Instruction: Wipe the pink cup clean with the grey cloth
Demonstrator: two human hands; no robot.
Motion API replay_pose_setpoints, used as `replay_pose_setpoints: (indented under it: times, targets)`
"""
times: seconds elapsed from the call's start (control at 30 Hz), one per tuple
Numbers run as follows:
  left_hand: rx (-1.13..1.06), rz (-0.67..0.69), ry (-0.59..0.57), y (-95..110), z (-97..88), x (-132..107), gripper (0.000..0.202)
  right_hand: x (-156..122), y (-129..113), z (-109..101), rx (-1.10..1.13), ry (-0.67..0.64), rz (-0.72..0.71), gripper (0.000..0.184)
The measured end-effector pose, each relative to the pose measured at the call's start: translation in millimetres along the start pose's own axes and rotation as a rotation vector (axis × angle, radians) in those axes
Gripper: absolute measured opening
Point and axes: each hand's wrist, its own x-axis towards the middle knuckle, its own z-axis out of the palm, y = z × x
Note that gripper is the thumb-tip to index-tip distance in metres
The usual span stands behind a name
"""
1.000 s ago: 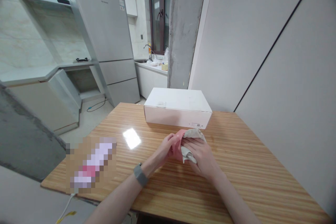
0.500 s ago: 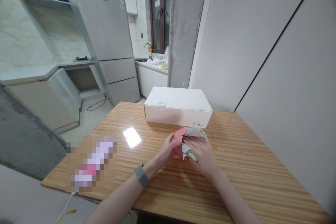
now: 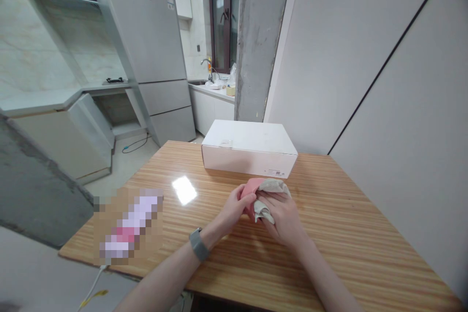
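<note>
My left hand (image 3: 234, 209) is closed around a small pink object (image 3: 251, 189) held just above the wooden table (image 3: 347, 234). My right hand (image 3: 283, 217) presses a crumpled beige cloth (image 3: 268, 192) against that pink object, fingers wrapped over the cloth. A grey band sits on my left wrist (image 3: 199, 249). Both hands meet in the middle of the table, just in front of a closed white box (image 3: 248, 148).
The white box lies at the table's far edge near a concrete pillar (image 3: 258, 39). A blurred patch (image 3: 127, 226) covers something at the table's left. A fridge (image 3: 153, 53), kitchen counters and a sink stand beyond. A white wall runs along the right.
The hands have stayed together on the pink object and cloth; the cloth has shifted slightly over it. The view has drifted a little.
</note>
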Motion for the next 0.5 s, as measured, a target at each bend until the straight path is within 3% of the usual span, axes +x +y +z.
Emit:
replay_pose_setpoints:
  times: [0.17,0.33,0.5]
  targets:
    - [-0.075,-0.022,-0.037,2.1,-1.5,-0.1,0.039,-0.5,1.4,-2.5,0.03,-0.014,-0.074,0.034]
    - [0.16,-0.045,-0.061,14.0,-10.5,1.8,0.044,0.7,-8.9,0.0,0.105,-0.047,-0.132,0.033]
    - [0.175,-0.045,-0.034,10.7,-10.3,2.2,0.045,1.5,-10.0,0.7,0.097,-0.04,-0.084,0.03]
